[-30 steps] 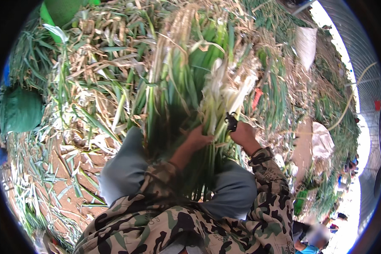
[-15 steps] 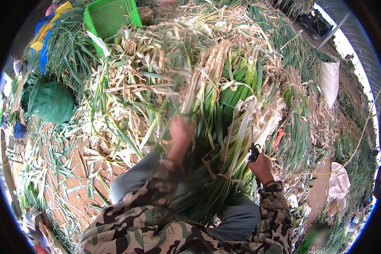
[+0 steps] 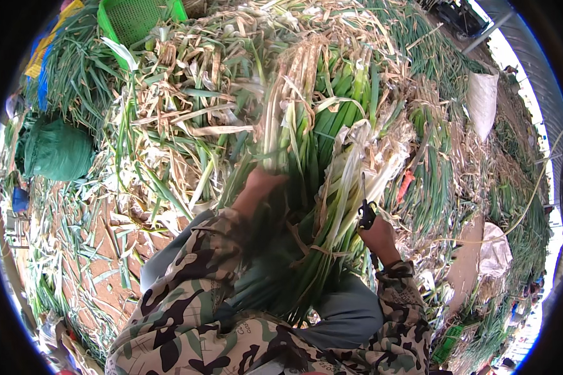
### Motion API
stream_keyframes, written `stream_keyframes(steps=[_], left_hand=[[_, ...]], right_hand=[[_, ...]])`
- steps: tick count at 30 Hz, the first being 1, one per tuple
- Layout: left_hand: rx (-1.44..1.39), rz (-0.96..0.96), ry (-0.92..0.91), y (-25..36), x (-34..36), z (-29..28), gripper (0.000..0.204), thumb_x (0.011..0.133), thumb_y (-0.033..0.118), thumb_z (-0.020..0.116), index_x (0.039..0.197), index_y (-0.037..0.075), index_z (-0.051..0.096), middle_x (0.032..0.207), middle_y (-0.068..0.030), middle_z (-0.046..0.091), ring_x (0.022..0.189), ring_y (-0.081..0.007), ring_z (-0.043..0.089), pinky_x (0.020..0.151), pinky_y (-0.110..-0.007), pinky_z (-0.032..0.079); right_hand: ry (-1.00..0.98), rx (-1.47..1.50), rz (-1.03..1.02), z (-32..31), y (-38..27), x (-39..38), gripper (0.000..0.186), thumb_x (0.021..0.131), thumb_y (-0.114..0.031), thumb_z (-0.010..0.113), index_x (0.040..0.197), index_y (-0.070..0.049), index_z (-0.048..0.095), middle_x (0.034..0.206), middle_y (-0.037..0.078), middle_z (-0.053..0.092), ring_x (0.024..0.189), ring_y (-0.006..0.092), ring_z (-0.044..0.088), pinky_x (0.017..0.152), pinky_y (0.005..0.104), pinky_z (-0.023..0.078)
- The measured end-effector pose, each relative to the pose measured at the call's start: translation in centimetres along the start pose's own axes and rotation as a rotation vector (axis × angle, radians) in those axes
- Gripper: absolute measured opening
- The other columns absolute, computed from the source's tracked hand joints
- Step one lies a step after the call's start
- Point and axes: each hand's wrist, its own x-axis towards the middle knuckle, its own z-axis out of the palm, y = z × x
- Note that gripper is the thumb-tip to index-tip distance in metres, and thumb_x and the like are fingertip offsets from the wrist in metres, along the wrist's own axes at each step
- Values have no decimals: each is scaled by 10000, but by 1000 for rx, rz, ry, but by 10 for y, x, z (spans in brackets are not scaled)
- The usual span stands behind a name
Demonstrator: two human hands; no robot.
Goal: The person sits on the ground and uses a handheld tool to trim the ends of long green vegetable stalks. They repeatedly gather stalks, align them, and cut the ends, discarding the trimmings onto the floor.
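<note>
My left hand (image 3: pixel 260 187) is closed around a bunch of green onions (image 3: pixel 274 128), whose pale root ends point away from me. Their dark leaves hang toward my lap, and motion blurs them. In my right hand (image 3: pixel 380 239) is a pair of scissors (image 3: pixel 366 214) with black handles, its narrow blades pointing up and away. More green onions (image 3: pixel 347 215) with white stalks and dry, papery skins lie between my hands and across my legs. Just beyond is a heap of green ones (image 3: pixel 341 122).
Dry peelings (image 3: pixel 187 119) cover the ground ahead. A green plastic crate (image 3: pixel 137 25) stands far left, near a stuffed green sack (image 3: pixel 59 147). An orange-red object (image 3: pixel 406 186) lies right of the scissors. White sacks (image 3: pixel 483 103) lie at the right among more green onions.
The whole view has shifted slightly, with the surroundings sliding left. My left hand and its bunch have moved a little left. My right hand still holds the scissors, slightly higher in view.
</note>
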Motion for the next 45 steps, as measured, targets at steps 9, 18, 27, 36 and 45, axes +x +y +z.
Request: stream_keyframes(steps=[9,18,27,36,45], left_hand=[[-221,-41,-176,5,-1,-10,466,715,359,924,946,-11,759,766,-90,722,640,-173,676,585,-342,549],[-4,65,-61,42,-70,-17,447,731,348,872,971,-11,757,803,-131,734,725,-246,729,658,-374,570],[-638,-31,-426,37,-216,-19,365,807,169,820,1114,-18,754,913,-74,751,798,-179,710,719,-323,564],[-838,-159,-574,-64,-188,9,301,872,269,770,1058,34,745,880,-59,739,737,-187,703,666,-332,560],[-854,-154,-633,-77,-181,29,282,912,288,723,1062,51,743,898,-46,743,745,-188,708,691,-328,572]], right_hand=[[-19,-17,-23,-19,-14,-17,506,714,-342,777,1036,33,668,988,295,723,991,453,703,887,514,555],[150,46,-135,-45,-33,-48,482,715,-329,794,1020,19,659,914,271,723,928,464,700,847,522,548],[40,127,-355,-73,-95,-141,504,763,-310,783,1050,35,555,897,280,699,901,473,689,809,557,532],[-79,-111,-388,-52,-90,-128,307,740,-247,710,915,2,671,926,256,717,921,434,703,818,541,547],[-153,-125,-276,-36,-76,-94,330,734,-284,712,925,-15,721,933,262,723,956,450,701,859,522,556]])
